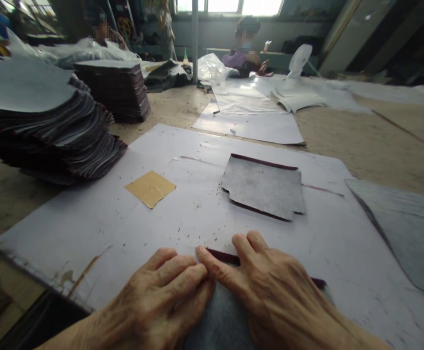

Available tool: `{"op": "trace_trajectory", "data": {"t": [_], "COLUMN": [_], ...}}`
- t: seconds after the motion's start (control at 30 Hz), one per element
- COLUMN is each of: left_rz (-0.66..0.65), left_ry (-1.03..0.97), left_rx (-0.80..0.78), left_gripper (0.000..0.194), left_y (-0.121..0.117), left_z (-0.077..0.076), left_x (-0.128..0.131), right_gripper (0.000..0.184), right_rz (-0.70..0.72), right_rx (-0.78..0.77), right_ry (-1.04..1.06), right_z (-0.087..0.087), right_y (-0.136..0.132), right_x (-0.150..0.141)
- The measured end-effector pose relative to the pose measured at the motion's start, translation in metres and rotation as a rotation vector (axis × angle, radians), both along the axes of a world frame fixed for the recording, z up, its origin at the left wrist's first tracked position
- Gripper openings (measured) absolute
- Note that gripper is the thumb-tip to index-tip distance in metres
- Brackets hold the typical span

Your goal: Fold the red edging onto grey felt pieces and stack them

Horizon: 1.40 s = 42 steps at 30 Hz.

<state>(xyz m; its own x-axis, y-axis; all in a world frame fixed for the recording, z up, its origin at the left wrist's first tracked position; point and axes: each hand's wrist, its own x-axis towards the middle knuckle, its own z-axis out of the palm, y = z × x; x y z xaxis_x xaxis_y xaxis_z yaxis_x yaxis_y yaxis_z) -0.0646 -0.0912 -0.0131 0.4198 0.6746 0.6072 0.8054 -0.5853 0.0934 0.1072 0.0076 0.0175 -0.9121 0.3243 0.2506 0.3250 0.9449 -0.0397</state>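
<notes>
A grey-backed sheet piece [224,316] with a dark red folded edge lies at the front of the table, partly hidden by both hands. My left hand [157,291] is closed at the left end of that edge, its fingertips bunched on the piece. Across the fold rests my right hand [270,282], thumb stretched left to the corner and fingers apart, pressing down. The two hands meet at the corner. Farther back lies a similar grey piece [264,187] with dark red turned edges and notched corners.
A tall, leaning stack of grey-backed sheets [62,131] stands at the left, with a neater stack [113,90] behind. A tan paper square [150,188] lies on the white sheet [182,223]. At right is a large grey piece [404,228]. People sit across the table.
</notes>
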Motion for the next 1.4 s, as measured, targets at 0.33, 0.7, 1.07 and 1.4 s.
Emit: {"op": "trace_trajectory", "data": {"t": [0.33,0.7,1.07,1.4], "left_rz": [-0.016,-0.005,0.126,-0.083], "left_ry": [-0.012,0.089,0.041,-0.081], "left_rx": [-0.073,-0.175,-0.224,0.11], "left_gripper": [0.032,0.045,0.03,0.024], "left_y": [-0.002,0.003,0.007,0.051], "left_z": [0.003,0.021,0.023,0.007], "left_x": [0.001,0.003,-0.022,0.001], "right_gripper": [0.023,0.01,0.015,0.011], "right_rz": [-0.11,-0.283,-0.291,-0.225], "right_rx": [-0.341,-0.451,-0.51,-0.344], "right_ry": [0.18,0.093,0.117,0.173], "right_z": [0.003,-0.001,0.001,0.016], "right_y": [0.024,0.01,0.012,0.016], "right_x": [0.038,0.04,0.039,0.059]}}
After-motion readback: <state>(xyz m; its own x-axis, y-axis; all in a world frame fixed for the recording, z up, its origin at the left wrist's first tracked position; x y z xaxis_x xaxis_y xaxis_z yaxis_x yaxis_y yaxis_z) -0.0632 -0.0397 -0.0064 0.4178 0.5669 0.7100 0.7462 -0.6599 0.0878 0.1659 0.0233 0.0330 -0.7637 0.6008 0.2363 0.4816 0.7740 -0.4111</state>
